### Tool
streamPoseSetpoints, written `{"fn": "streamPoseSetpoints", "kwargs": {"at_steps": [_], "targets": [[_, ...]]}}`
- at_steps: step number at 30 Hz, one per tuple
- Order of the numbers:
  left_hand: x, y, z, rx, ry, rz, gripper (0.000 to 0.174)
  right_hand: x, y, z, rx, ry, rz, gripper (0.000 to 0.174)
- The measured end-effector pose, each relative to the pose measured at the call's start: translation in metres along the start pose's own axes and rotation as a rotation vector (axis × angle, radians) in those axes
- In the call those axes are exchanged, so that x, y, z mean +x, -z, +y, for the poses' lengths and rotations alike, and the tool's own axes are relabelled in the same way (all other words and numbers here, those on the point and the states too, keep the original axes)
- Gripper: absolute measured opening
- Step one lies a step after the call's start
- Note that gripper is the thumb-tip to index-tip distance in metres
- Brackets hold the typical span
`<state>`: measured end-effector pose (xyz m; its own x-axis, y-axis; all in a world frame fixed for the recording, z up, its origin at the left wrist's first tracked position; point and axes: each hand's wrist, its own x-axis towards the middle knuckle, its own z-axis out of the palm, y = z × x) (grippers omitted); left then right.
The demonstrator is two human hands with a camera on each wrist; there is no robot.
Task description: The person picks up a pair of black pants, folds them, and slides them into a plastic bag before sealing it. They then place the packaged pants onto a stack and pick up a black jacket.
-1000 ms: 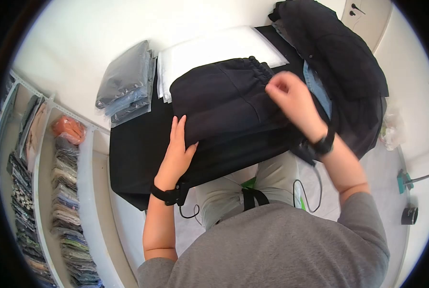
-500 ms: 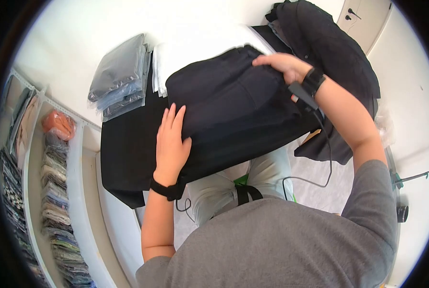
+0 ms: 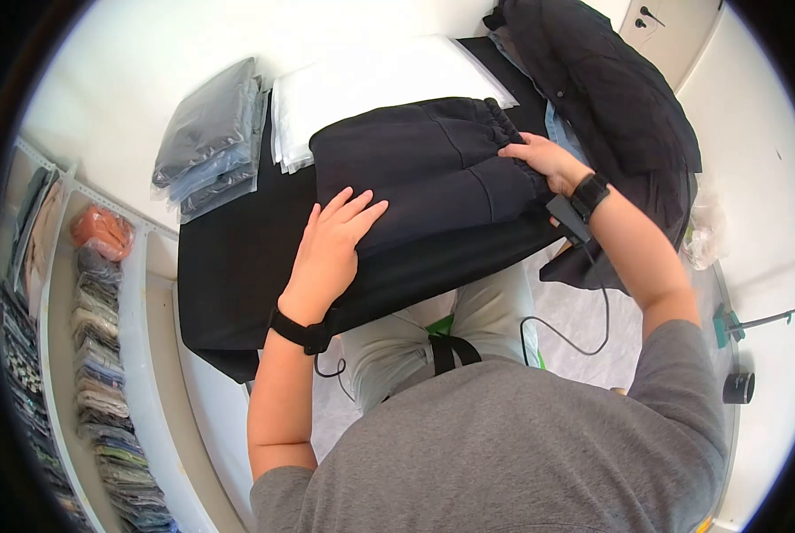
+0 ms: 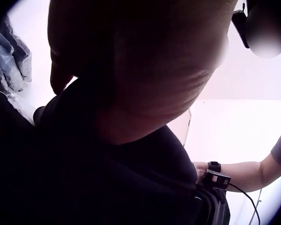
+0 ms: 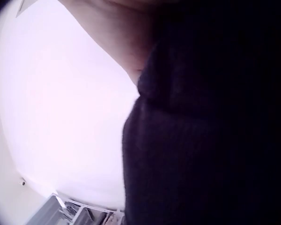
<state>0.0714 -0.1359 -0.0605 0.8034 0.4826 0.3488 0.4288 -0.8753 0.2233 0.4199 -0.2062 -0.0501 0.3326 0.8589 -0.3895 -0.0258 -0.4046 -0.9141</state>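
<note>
Across the black-draped counter [image 3: 237, 293], the head view shows a dark garment [image 3: 397, 169] lying flat, partly over a white stack [image 3: 388, 75]. The left hand [image 3: 333, 249] rests on its near left part, fingers extended; the right hand [image 3: 544, 162] grips it at the gathered waistband [image 3: 504, 122]. From the left wrist, that hand is shadowed against dark cloth. From the right wrist, the garment hides the fingertips.

Head view I'm getting is bright, fisheye-bent, black at corners; flat white plastic sheets [image 3: 379, 75] nearly blown out. Both wrist feeds backlit: white backdrop [image 5: 65, 108] clipped, dark navy cloth garment [image 5: 173, 154] crushed near black.
</note>
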Motion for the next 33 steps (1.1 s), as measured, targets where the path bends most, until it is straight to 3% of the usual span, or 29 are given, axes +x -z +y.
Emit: {"fn": "streamPoseSetpoints", "kwargs": {"at_steps": [4,5,7,9,10,11,13,15,16,23,25,26,27,29,31,33], "targets": [[-0.003,0.006,0.003,-0.018,0.021,-0.063,0.065,0.001,0.007,0.001,-0.009,0.027,-0.059,0.055],[-0.004,0.01,0.0,-0.012,0.02,-0.062,0.065,0.009,0.012,0.002,-0.062,0.009,0.002,0.055],[-0.003,0.023,-0.01,-0.331,-0.026,-0.088,0.054,0.009,0.013,-0.004,-0.115,0.003,0.068,0.055],[0.009,0.042,-0.012,-0.3,0.011,-0.037,0.053,-0.016,-0.004,-0.018,-0.886,0.606,0.497,0.054],[0.016,0.047,-0.011,-0.258,0.0,-0.05,0.052,-0.021,-0.015,-0.019,-1.012,0.96,0.528,0.053],[0.023,0.047,-0.011,-0.22,-0.01,-0.072,0.052,-0.036,-0.031,-0.028,-1.058,1.053,0.327,0.05],[0.031,0.03,-0.01,-0.162,-0.019,-0.122,0.051,-0.048,-0.059,-0.011,-1.454,1.001,0.35,0.05],[0.034,0.008,-0.01,0.024,0.057,-0.37,0.049,-0.036,-0.056,0.006,-1.536,0.685,0.205,0.054],[0.032,0.002,-0.009,0.058,0.047,-0.349,0.05,-0.032,-0.053,0.008,-1.445,0.635,0.149,0.057],[0.036,0.001,-0.024,0.033,0.075,-0.388,0.056,-0.029,-0.041,0.017,-1.24,0.736,0.132,0.055],[0.038,-0.014,-0.058,-0.46,0.258,0.043,0.068,-0.027,-0.04,0.025,-0.862,0.762,0.373,0.059],[0.041,-0.018,-0.068,-0.55,0.504,0.071,0.075,-0.025,-0.04,0.029,-0.886,0.674,0.505,0.07],[0.044,-0.022,-0.086,-0.911,0.618,-0.003,0.072,-0.025,-0.038,0.027,-0.883,0.684,0.513,0.07],[0.053,-0.012,-0.091,-0.991,0.824,-0.09,0.063,-0.024,-0.032,0.02,-0.641,0.431,0.381,0.082],[0.059,-0.003,-0.089,-1.104,0.846,-0.137,0.059,-0.016,-0.022,0.021,-0.576,0.397,0.411,0.089],[0.065,0.003,-0.09,-1.218,0.866,-0.189,0.055,-0.006,-0.009,0.02,-0.142,0.198,0.253,0.093]]}}
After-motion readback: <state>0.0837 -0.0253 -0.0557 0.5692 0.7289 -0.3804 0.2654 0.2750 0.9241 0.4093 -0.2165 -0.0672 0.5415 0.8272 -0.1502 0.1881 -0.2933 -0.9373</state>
